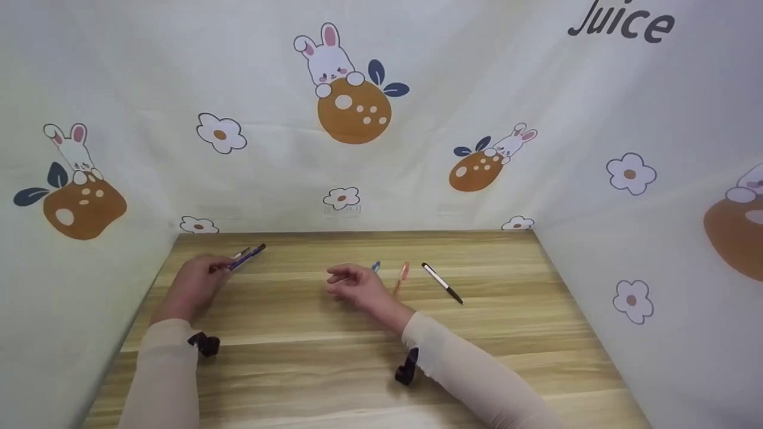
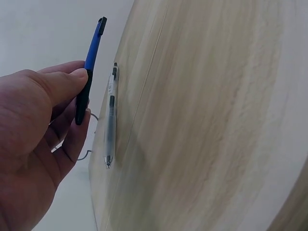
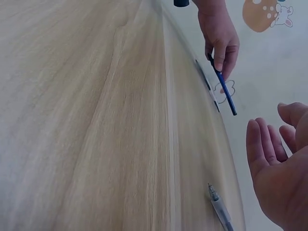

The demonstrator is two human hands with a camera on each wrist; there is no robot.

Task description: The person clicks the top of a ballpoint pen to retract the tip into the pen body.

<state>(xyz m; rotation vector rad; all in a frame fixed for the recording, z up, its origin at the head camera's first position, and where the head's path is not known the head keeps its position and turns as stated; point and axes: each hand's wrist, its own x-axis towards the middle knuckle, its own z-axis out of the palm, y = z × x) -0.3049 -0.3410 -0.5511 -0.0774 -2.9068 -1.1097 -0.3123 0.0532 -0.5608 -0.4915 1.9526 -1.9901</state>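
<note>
My left hand (image 1: 202, 280) pinches a blue-and-black pen (image 2: 93, 54) between thumb and fingers, above the far left of the table. Beyond that pen, a clear-barrelled pen (image 2: 110, 127) with dark parts lies on the wood. Around mid-table, my right hand (image 1: 363, 291) is held with loosely bent fingers and nothing in its grasp. Partly hidden behind it is a pen with a blue part (image 1: 376, 266). To its right lie an orange pen (image 1: 405, 271), also partly covered, and a white pen with black ends (image 1: 442, 283).
The wood-grain table (image 1: 286, 369) is bounded at the back and both sides by a pale cloth (image 1: 268, 71) printed with rabbits, oranges and flowers. A small black device (image 1: 205, 344) sits at the left wrist and another (image 1: 408, 368) at the right.
</note>
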